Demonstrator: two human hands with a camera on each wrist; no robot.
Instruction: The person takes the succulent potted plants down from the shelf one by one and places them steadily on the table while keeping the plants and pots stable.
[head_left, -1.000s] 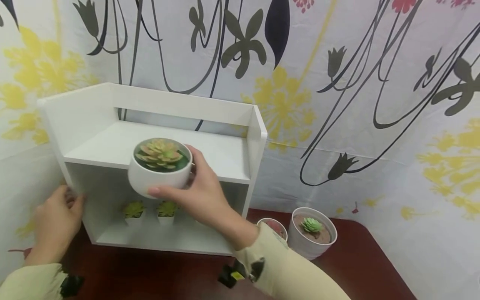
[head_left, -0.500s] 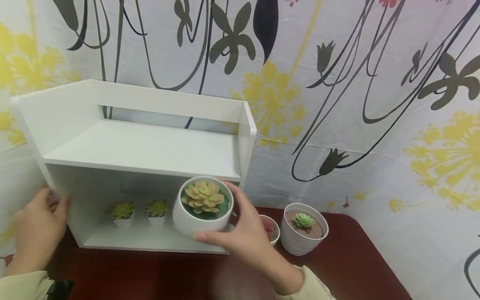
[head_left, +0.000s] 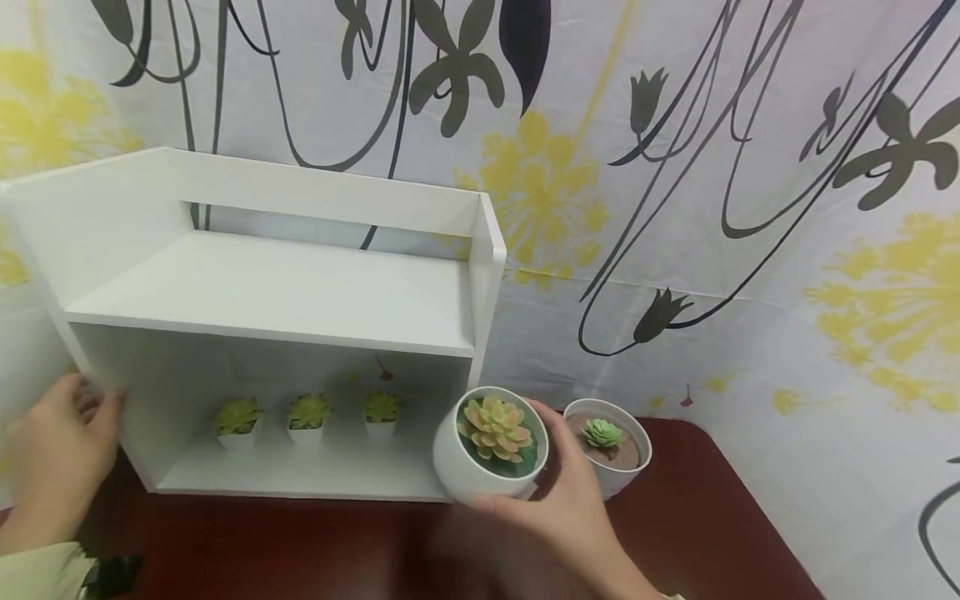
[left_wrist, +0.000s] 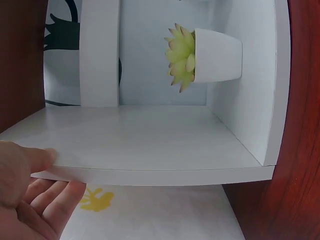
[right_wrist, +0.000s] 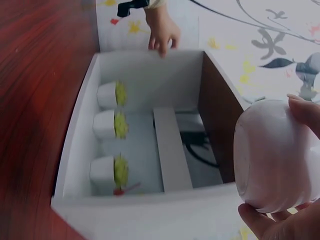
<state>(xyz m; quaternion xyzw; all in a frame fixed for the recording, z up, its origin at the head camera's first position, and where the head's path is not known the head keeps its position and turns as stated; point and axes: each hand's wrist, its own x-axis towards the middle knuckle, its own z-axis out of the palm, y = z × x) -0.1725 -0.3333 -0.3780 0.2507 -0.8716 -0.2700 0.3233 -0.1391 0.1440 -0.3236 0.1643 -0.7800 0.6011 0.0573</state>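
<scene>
My right hand (head_left: pixel 558 508) grips a round white pot (head_left: pixel 453 454) with a pinkish-green succulent (head_left: pixel 495 428) in it, held up in front of the shelf's right end. The pot's smooth side (right_wrist: pixel 275 155) fills the right of the right wrist view. My left hand (head_left: pixel 63 458) holds the front edge of the white shelf's left side panel (left_wrist: pixel 165 176), thumb on the inner face and fingers outside. Inside the lower compartment of the white shelf (head_left: pixel 300 325) stand three small white pots with spiky green succulents (head_left: pixel 237 416), (head_left: pixel 307 417), (head_left: pixel 381 412), in a row.
A larger white pot with a green succulent (head_left: pixel 602 433) stands on the dark red table (head_left: pixel 697 500), right of the shelf, partly behind my right hand. A flower-patterned cloth (head_left: pixel 675 208) hangs behind. The shelf has a raised back rail (head_left: pixel 322 192) above its top board.
My right hand has carried the potted succulent rightward and down, from before the top board to the shelf's right end, uncovering the third small pot. My left hand stays on the side panel.
</scene>
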